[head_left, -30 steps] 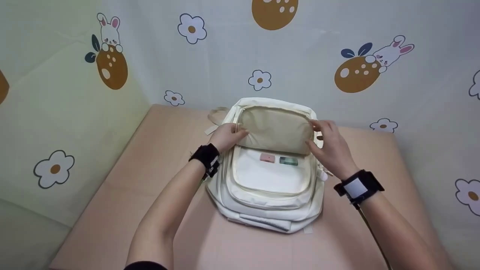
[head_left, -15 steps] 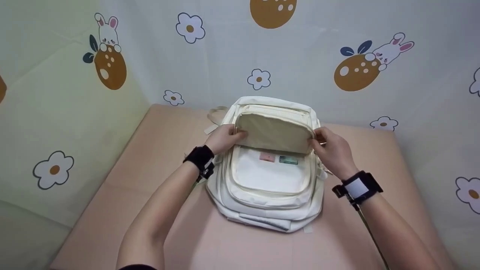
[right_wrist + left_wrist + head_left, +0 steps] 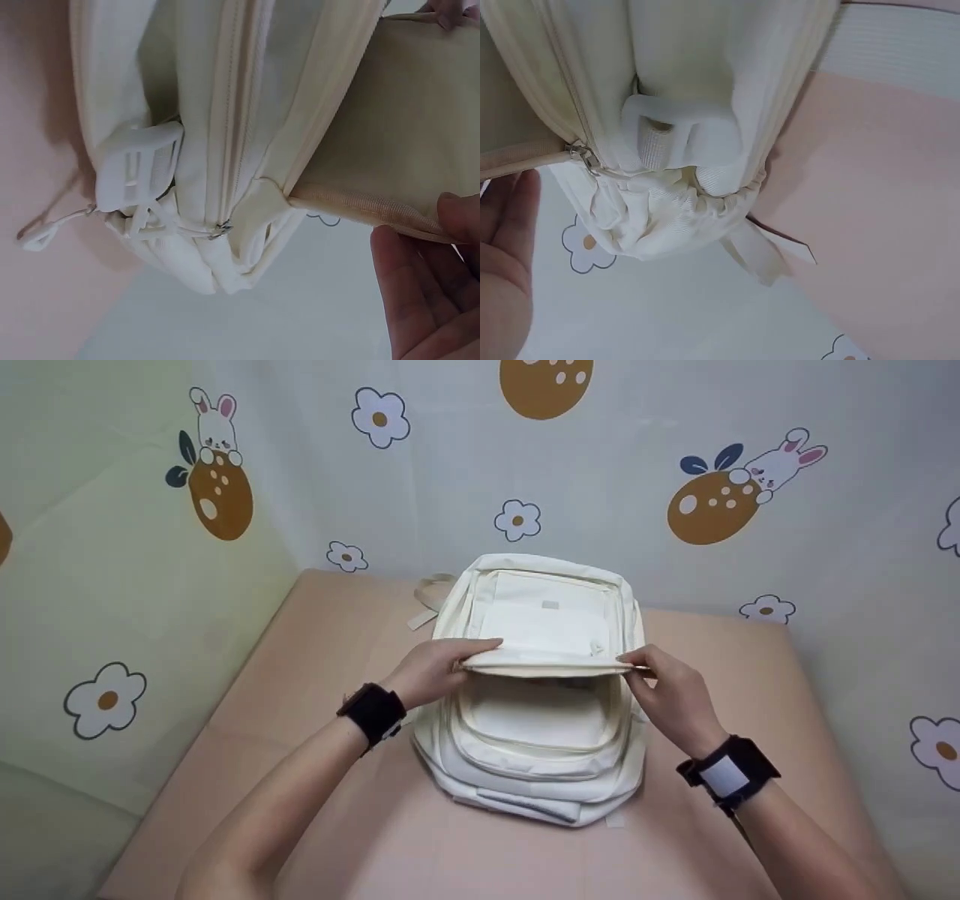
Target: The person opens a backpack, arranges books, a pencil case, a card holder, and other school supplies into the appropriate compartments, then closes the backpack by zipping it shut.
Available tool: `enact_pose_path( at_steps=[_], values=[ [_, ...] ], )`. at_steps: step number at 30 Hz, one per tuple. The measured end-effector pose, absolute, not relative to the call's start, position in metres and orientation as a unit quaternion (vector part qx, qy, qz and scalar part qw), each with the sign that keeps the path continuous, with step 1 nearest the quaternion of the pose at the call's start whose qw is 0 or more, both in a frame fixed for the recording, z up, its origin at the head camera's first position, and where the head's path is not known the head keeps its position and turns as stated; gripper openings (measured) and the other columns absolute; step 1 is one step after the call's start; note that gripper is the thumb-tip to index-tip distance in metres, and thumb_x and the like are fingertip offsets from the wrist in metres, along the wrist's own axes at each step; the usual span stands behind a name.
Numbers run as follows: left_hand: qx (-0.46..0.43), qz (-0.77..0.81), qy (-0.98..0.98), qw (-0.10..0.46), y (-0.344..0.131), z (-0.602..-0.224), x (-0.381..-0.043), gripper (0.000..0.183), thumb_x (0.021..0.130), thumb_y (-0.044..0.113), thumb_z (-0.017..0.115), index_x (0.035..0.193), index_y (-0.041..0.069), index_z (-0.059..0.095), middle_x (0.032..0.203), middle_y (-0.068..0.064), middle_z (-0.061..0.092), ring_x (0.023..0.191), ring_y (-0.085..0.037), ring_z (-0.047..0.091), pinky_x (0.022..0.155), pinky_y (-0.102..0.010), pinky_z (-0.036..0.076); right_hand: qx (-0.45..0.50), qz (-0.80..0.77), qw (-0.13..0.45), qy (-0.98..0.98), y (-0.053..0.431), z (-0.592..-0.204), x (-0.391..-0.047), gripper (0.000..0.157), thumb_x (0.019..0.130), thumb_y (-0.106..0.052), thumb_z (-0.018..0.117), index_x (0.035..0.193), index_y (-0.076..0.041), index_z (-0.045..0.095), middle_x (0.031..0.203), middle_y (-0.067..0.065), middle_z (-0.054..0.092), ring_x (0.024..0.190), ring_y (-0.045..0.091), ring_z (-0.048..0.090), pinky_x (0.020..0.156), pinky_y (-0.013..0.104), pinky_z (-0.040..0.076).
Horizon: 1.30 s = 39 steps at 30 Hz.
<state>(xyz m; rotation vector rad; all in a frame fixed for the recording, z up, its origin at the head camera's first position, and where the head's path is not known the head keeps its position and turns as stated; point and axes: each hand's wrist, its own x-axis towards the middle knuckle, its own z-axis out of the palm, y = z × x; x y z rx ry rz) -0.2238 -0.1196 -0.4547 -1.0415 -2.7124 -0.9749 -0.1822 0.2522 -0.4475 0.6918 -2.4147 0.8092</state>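
Note:
A cream-white backpack [image 3: 525, 784] lies on the pink surface. Its front pocket flap [image 3: 551, 662] stands out from the bag, nearly edge-on in the head view. My left hand [image 3: 427, 671] pinches the flap's left edge, fingers partly hidden. At the right edge my right hand [image 3: 675, 697] pinches the flap between thumb and fingers; the right wrist view shows its beige lining [image 3: 405, 112] and piped border. Below the flap gapes the pocket [image 3: 540, 712], shaded inside. A zip pull [image 3: 583, 156] sits by the flap's corner in the left wrist view.
A pink-covered table [image 3: 315, 660] extends around the bag. Behind it hangs a pale curtain [image 3: 450, 472] printed with flowers and rabbits. A strap [image 3: 433, 592] sticks out at the bag's upper left. A white buckle [image 3: 139, 169] is on its side.
Both hands have swung the flap down toward me from its raised position. The upper front panel has come into view, while the pink and green items in the pocket are now covered.

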Motion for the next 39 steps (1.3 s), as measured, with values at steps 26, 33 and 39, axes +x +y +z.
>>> enact_pose_path(
  at_steps=[26, 33, 39],
  values=[
    [-0.447, -0.176, -0.874, 0.075, -0.137, -0.491, -0.179, 0.046, 0.095, 0.010, 0.058, 0.141, 0.014, 0.064, 0.149, -0.007, 0.055, 0.139, -0.020, 0.049, 0.109, -0.041, 0.044, 0.363, 0.219, 0.258, -0.868, 0.262, -0.501, -0.143, 0.035, 0.073, 0.015, 0.082, 0.101, -0.005, 0.073, 0.114, 0.010, 0.071, 0.106, 0.025, 0.069, 0.089, 0.035, 0.055],
    [-0.438, -0.171, -0.880, 0.063, -0.137, -0.494, -0.177, 0.050, 0.102, 0.043, 0.059, 0.143, 0.014, 0.062, 0.152, -0.006, 0.052, 0.142, -0.019, 0.045, 0.110, -0.041, 0.042, 0.359, 0.215, 0.227, -0.879, 0.265, -0.504, -0.139, 0.023, 0.085, -0.011, 0.078, 0.107, -0.006, 0.072, 0.122, 0.012, 0.068, 0.113, 0.027, 0.066, 0.092, 0.043, 0.054],
    [-0.436, -0.183, -0.879, 0.064, -0.136, -0.495, -0.175, 0.055, 0.100, 0.048, 0.063, 0.142, 0.012, 0.062, 0.151, -0.008, 0.052, 0.142, -0.021, 0.046, 0.110, -0.043, 0.042, 0.341, 0.195, 0.181, -0.902, 0.261, -0.499, -0.137, 0.034, 0.090, -0.035, 0.080, 0.109, -0.009, 0.070, 0.120, 0.009, 0.067, 0.112, 0.026, 0.064, 0.092, 0.043, 0.054]
  ],
)
